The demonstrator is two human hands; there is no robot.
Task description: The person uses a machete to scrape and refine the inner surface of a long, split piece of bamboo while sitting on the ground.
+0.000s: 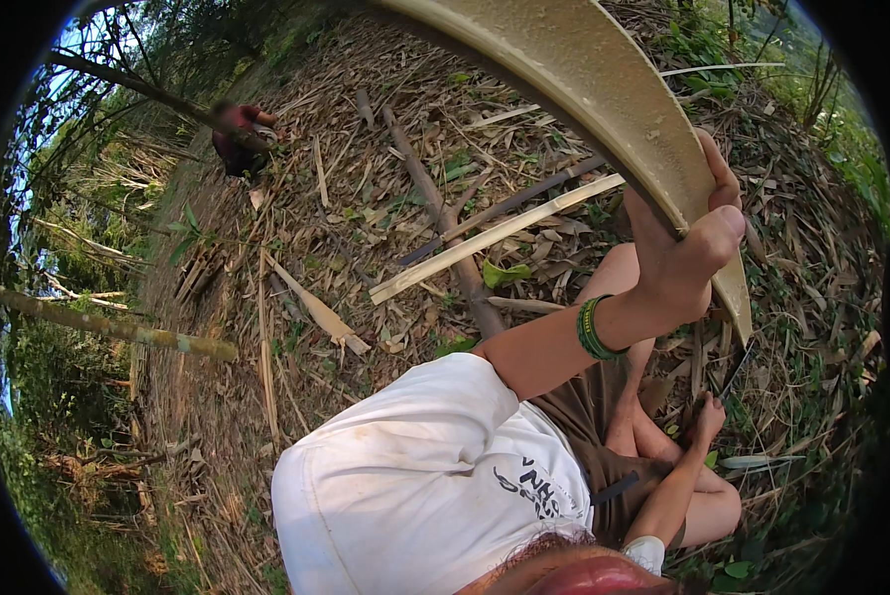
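The head view looks down on a sloping forest ground (346,188) thick with dry bamboo leaves, sheaths and cut stalks, with green undergrowth at the edges and a leaning bamboo stem (108,322) crossing the left side. A second person in dark red clothes (239,134) crouches far up the slope, well apart from the work. A pale split bamboo slat (495,236) lies across the litter near the middle, over a darker stick. The person, in a white shirt and brown shorts, holds a broad, curved strip of split bamboo (584,79) raised in front of the camera; it is pale yellow-tan, smooth on its hollow face with a few dark specks, and tapers to a point below the grip. The left hand (688,243), with a green bangle on the wrist, is closed firmly round that strip near its lower end. The right hand (708,416) is low by the legs, closed round the handle of a thin dark blade (738,369) that points away across the ground. Judging by this, the strip is already split free and the blade is not touching it.
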